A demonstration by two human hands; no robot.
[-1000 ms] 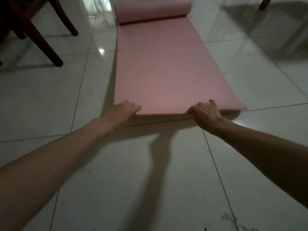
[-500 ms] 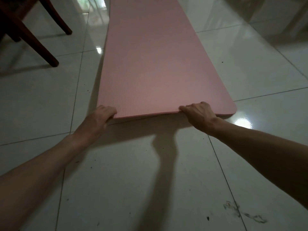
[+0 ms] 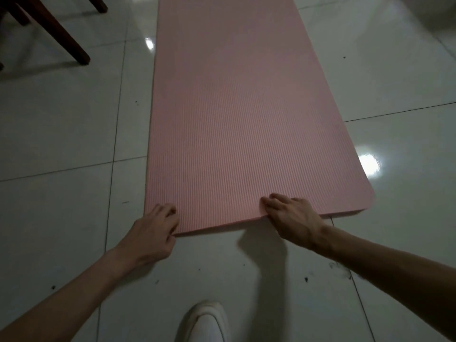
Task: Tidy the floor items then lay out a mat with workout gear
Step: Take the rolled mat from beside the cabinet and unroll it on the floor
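Note:
A pink ribbed exercise mat point(image 3: 241, 114) lies unrolled on the white tiled floor and runs away from me past the top of the view. My left hand point(image 3: 151, 229) grips its near edge at the left corner, fingers curled over the edge. My right hand point(image 3: 293, 217) grips the same near edge right of centre, fingers on top of the mat. The near edge is lifted slightly off the tiles between the hands. The mat's far end is out of view.
Dark wooden chair legs point(image 3: 63, 35) stand on the tiles at the top left, left of the mat. My white shoe point(image 3: 206, 322) shows at the bottom centre. Glossy tiles point(image 3: 61, 134) with a few dark specks lie on both sides of the mat.
The mat has been drawn toward me with both hands on its near edge. The rolled far end seen a second ago is gone from view. My white shoe has come into view.

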